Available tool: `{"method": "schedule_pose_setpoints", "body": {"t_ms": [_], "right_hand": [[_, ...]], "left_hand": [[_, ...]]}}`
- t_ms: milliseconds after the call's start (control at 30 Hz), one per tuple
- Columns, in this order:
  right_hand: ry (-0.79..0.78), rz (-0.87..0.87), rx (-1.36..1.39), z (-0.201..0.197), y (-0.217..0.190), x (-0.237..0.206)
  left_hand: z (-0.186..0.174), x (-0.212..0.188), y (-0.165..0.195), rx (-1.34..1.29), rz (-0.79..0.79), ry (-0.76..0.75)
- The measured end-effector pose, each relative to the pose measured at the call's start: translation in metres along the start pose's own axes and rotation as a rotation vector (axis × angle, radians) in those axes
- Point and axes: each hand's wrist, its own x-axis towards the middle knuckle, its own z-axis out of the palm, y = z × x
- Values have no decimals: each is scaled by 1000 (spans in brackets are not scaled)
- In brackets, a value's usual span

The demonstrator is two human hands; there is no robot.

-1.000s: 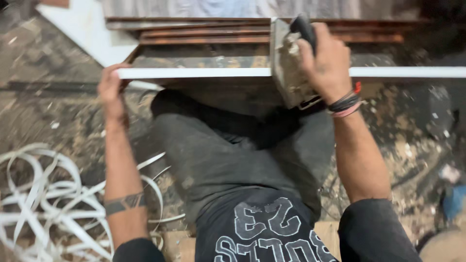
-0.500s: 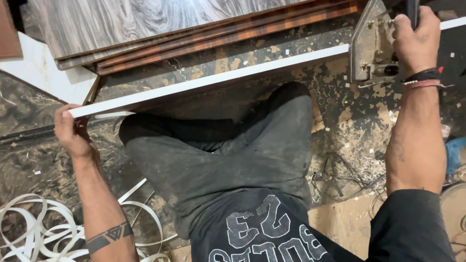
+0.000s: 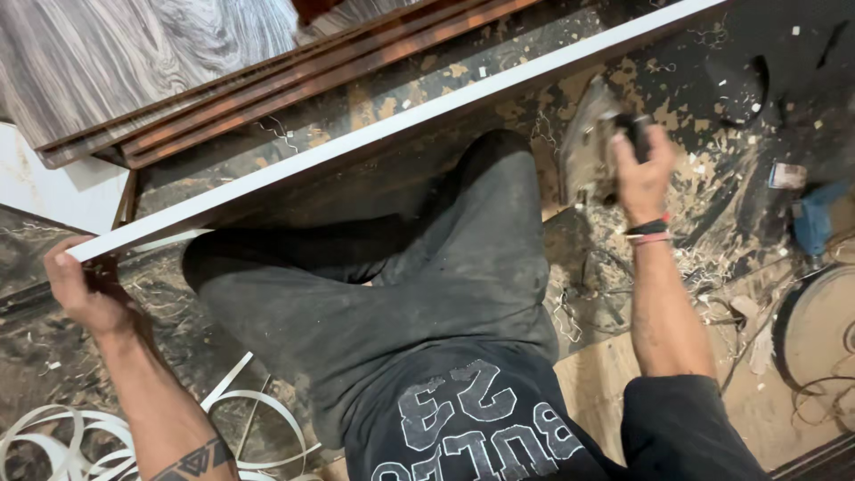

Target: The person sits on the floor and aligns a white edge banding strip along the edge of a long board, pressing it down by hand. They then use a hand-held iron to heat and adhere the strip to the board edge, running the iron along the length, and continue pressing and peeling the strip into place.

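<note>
A long white-edged board (image 3: 401,125) runs diagonally from lower left to upper right above my dark trousers (image 3: 401,294). My left hand (image 3: 85,289) grips the board's near left end. My right hand (image 3: 641,174) is closed on the black handle of a hand-held power tool with a grey metal body (image 3: 588,151), held below the board and apart from it, over the littered floor.
Brown wooden strips (image 3: 294,85) and a grey wood-grain panel (image 3: 134,53) lie beyond the board. White edge-band coils (image 3: 80,436) sit at lower left. A blue power tool (image 3: 815,218), cables and a round disc (image 3: 824,330) lie at right amid shavings.
My right hand has brought the power tool down off the board toward my knee. The view has tilted, so the board now slants more steeply. My left hand still grips its end.
</note>
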Motion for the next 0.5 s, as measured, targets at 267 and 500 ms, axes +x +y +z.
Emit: {"method": "schedule_pose_setpoints", "body": {"t_ms": [267, 500], "right_hand": [[-270, 263, -332, 80, 39, -35], [68, -73, -368, 68, 27, 29]], "left_hand": [[3, 0, 3, 38, -5, 15], [4, 0, 4, 53, -8, 33]]}}
